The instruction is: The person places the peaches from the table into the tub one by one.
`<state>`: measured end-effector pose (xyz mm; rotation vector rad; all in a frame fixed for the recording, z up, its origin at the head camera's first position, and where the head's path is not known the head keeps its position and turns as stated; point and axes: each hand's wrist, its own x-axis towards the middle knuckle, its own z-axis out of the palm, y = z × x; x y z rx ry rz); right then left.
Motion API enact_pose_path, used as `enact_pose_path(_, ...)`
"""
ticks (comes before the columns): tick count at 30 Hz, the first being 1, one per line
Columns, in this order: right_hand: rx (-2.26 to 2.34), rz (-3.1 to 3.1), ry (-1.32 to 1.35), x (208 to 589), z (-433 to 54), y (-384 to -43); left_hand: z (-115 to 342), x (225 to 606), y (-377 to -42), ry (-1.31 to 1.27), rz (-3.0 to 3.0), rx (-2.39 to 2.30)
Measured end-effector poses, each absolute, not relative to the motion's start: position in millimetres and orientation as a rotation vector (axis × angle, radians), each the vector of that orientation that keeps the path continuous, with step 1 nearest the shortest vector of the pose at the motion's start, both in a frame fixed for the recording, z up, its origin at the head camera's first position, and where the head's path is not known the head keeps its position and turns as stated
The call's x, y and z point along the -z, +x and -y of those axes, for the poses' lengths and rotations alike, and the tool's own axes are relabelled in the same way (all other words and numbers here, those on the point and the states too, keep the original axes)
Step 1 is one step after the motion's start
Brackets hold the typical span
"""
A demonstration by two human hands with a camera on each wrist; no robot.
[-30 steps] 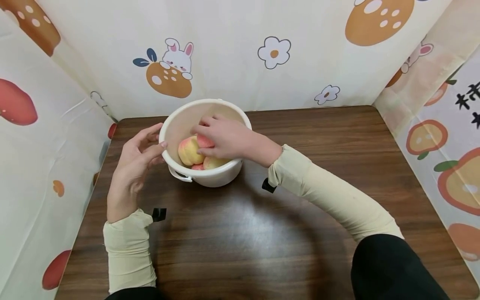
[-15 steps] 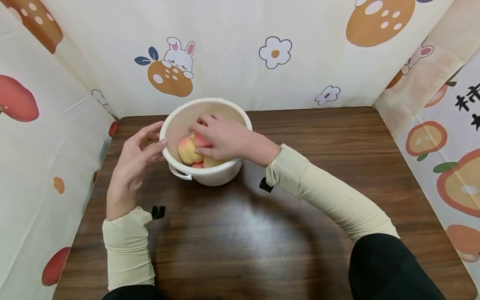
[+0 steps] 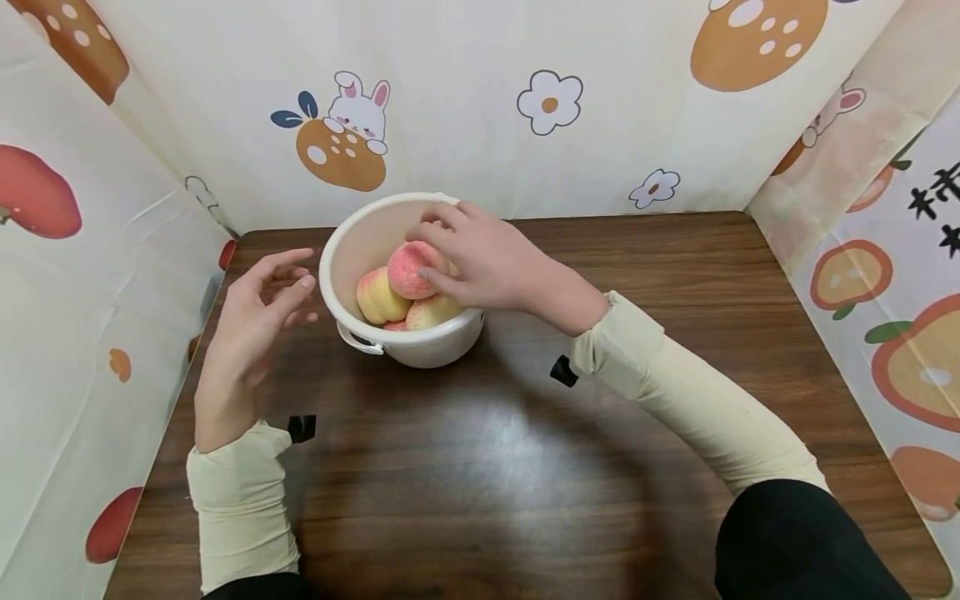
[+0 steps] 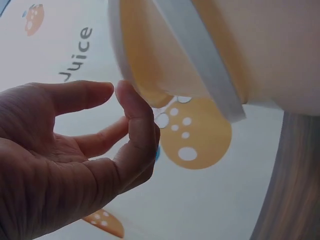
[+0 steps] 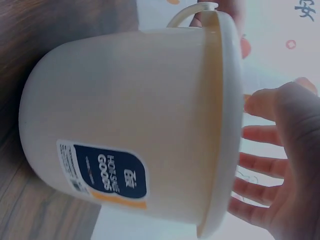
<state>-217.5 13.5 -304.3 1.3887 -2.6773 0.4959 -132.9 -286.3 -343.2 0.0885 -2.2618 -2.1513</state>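
Note:
A white bucket (image 3: 406,348) stands upright on the table, with several peaches in it. On top lies a pink peach (image 3: 408,271), beside a yellow-and-pink peach (image 3: 378,298) and a pale yellow one (image 3: 431,312). My right hand (image 3: 491,262) is over the bucket's right rim, fingers loosely bent, its thumb overlapping the pink peach in the head view. In the right wrist view the right fingers (image 5: 260,162) are spread past the rim and grip nothing. Left of the bucket, my left hand (image 3: 251,325) hovers with relaxed, bent fingers, a small gap from the rim.
The dark wooden table (image 3: 480,483) spreads in front of the bucket. A patterned white curtain (image 3: 465,108) rises right behind it, and similar sheets flank both sides. The bucket's white handle (image 3: 360,340) hangs down at its front left.
My right hand has let go of the pink peach, which stays in the bucket, and has drawn up and right. My left hand has come off the rim, moving left.

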Motion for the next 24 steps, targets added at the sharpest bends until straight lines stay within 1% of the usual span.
enact_pose_path(2,-0.524,2.661,1.344,303.1,-21.6,-213.9,284.8,341.0,-128.5,0.019,2.242,2.101)
enact_pose_path(5,-0.564,2.611,1.297,302.7,-34.2,-208.0,279.3,337.3,-121.2,-0.167,2.18,2.024)
enact_pose_path(9,-0.6,2.537,1.248,304.1,-54.9,-198.9,260.6,328.5,-109.6,-0.383,2.13,1.899)
enact_pose_path(17,-0.675,2.483,1.1,317.4,-98.5,-179.2,204.6,316.6,-79.3,-0.492,2.402,1.578)
enact_pose_path(21,-0.72,2.484,1.025,325.4,-115.3,-168.6,171.7,323.6,-69.9,-0.653,2.564,1.458)
enact_pose_path(24,-0.747,2.464,0.969,334.8,-129.1,-162.8,142.2,337.3,-72.4,-0.789,2.64,1.36)
